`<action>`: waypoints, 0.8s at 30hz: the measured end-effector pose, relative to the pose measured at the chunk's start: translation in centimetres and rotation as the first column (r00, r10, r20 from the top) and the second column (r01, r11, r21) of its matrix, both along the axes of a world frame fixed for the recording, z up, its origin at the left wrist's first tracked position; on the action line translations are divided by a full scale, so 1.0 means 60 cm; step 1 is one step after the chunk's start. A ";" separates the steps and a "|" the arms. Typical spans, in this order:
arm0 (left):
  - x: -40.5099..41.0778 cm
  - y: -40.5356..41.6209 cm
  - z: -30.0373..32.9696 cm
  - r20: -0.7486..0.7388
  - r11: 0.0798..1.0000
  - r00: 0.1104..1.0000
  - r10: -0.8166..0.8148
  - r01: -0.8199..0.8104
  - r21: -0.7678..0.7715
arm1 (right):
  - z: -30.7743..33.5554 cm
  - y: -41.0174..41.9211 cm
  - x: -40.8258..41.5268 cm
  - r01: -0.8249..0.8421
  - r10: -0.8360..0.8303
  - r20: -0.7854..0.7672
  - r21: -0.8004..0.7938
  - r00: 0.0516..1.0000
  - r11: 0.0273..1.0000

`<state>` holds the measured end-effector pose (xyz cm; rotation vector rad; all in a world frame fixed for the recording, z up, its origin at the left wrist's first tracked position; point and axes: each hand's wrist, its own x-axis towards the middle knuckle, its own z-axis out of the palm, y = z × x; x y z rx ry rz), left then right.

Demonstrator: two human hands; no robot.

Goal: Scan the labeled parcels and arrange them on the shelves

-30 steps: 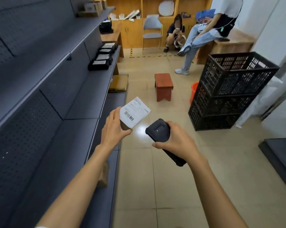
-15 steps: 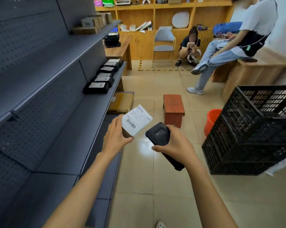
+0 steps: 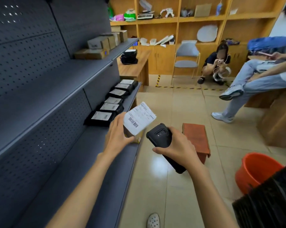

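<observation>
My left hand (image 3: 118, 137) grips a small cardboard parcel (image 3: 138, 120) whose white barcode label faces up and toward the scanner. My right hand (image 3: 176, 147) holds a black handheld scanner (image 3: 160, 136), its head close to the right of the label. Both are held in front of the grey metal shelving (image 3: 73, 99) on my left. A row of several black labeled parcels (image 3: 112, 102) lies on the middle shelf just beyond my left hand. Several brown cardboard boxes (image 3: 99, 45) stand on the upper shelf.
A red-brown wooden stool (image 3: 196, 139) stands on the tiled floor behind the scanner. An orange bucket (image 3: 257, 170) and a black plastic crate (image 3: 267, 206) are at the lower right. One person crouches by a chair (image 3: 186, 60); another sits on a wooden counter at right.
My view has tilted up and moved forward along the shelving. The black parcels are now closer. Both hands keep the same hold on parcel and scanner, raised slightly toward the middle shelf.
</observation>
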<state>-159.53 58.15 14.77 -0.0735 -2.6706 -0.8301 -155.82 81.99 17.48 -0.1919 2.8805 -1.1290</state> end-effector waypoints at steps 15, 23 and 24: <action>-0.548 -0.037 0.199 -0.277 0.965 0.931 0.236 -0.258 -0.044 | 0.130 -0.059 -0.653 -0.260 0.247 -0.222 -0.031 0.943 0.965; -0.619 -0.101 0.240 -0.359 0.796 0.736 0.575 -0.604 0.035 | 0.191 -0.167 -0.865 -0.584 0.573 -0.262 0.042 0.777 0.811; -0.620 -0.106 0.243 -0.356 0.757 0.702 0.616 -0.653 0.023 | 0.196 -0.181 -0.883 -0.617 0.606 -0.263 0.050 0.751 0.785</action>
